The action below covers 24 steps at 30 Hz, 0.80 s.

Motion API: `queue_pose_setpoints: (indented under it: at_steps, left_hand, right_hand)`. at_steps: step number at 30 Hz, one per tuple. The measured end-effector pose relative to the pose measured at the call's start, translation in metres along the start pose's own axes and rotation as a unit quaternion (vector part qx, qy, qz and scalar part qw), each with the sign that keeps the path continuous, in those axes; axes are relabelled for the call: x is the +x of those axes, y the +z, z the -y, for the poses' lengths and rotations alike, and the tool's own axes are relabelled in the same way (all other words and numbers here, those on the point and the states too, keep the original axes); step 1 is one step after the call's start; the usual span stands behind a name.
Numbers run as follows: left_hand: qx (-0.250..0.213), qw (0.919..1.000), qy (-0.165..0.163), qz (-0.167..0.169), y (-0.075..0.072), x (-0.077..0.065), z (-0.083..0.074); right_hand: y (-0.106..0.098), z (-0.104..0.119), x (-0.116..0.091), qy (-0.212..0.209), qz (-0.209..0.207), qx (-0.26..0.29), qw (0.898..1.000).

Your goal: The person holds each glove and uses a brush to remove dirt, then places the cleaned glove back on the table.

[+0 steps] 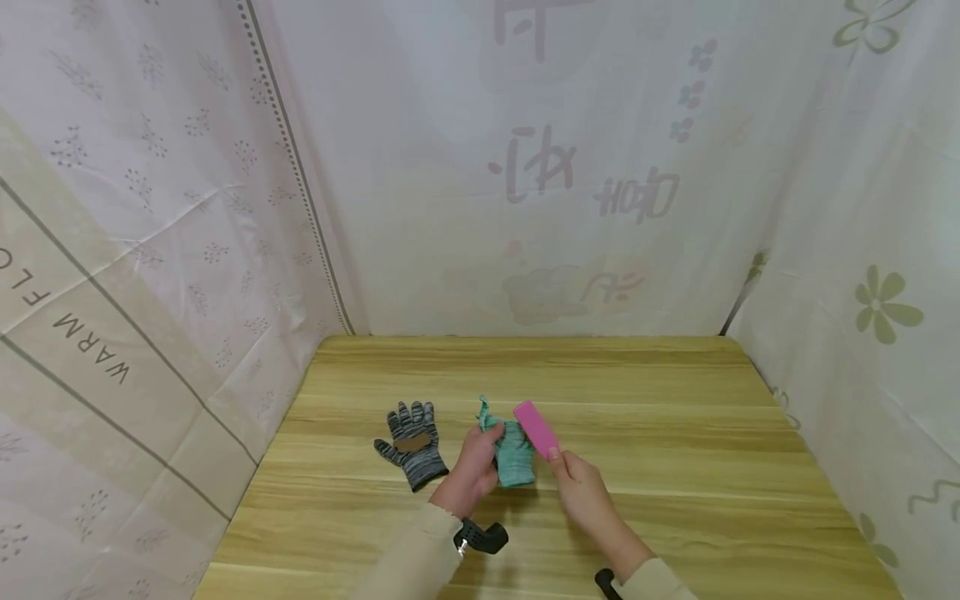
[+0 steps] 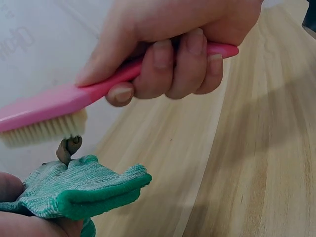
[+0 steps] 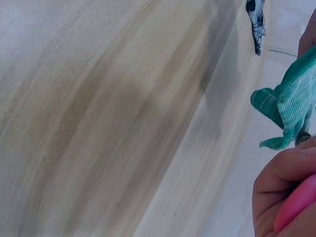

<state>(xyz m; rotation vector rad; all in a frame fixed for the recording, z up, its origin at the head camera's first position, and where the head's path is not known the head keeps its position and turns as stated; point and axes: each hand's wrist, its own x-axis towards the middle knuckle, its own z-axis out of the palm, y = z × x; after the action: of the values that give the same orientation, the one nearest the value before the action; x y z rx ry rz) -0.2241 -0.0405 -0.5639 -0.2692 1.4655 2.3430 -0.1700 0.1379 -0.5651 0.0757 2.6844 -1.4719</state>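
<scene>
A green knitted glove (image 1: pixel 516 458) is pinched in my left hand (image 1: pixel 477 463), held above the table with its cuff towards me. My right hand (image 1: pixel 581 487) grips a pink-handled brush (image 1: pixel 536 428) with its fingers wrapped round the handle. In the left wrist view pale bristles (image 2: pixel 47 131) face down, just over the glove. A small curled brown piece (image 2: pixel 69 148) stands up from the glove beneath them; whether the bristles touch it I cannot tell. The right wrist view shows only part of the glove (image 3: pixel 296 96) and the brush handle (image 3: pixel 296 205).
To the left, a grey-black knitted glove (image 1: pixel 422 465) lies flat on the wooden table (image 1: pixel 675 417), fingers pointing away, with a brown patch (image 1: pixel 412 442) across its middle. Printed pale curtains (image 1: pixel 450 167) hang behind the table and on both sides.
</scene>
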Motion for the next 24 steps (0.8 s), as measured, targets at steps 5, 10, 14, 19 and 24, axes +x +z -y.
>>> queue_pose_setpoints:
  at_steps: [5,10,14,19,24]
  left_hand:
    - [-0.004,1.0,-0.002,0.005,0.003,-0.001,-0.001]
    - [-0.008,0.9999,-0.007,0.005,0.004,-0.001,-0.002]
    - [-0.003,1.0,-0.007,0.006,0.004,-0.002,-0.003]
    - [-0.004,1.0,-0.006,0.004,0.004,-0.003,-0.004]
    - [-0.014,0.9999,-0.002,0.008,0.005,-0.004,-0.004]
  right_hand:
    - [0.002,0.004,-0.001,-0.008,0.008,-0.006,1.0]
    - [0.001,0.001,-0.001,-0.001,0.013,-0.002,1.0]
    - [0.0,-0.002,0.0,0.006,0.014,-0.003,1.0]
    - [-0.001,-0.006,0.001,0.017,0.008,-0.003,1.0]
    - [-0.001,-0.01,0.001,0.021,-0.008,-0.003,1.0]
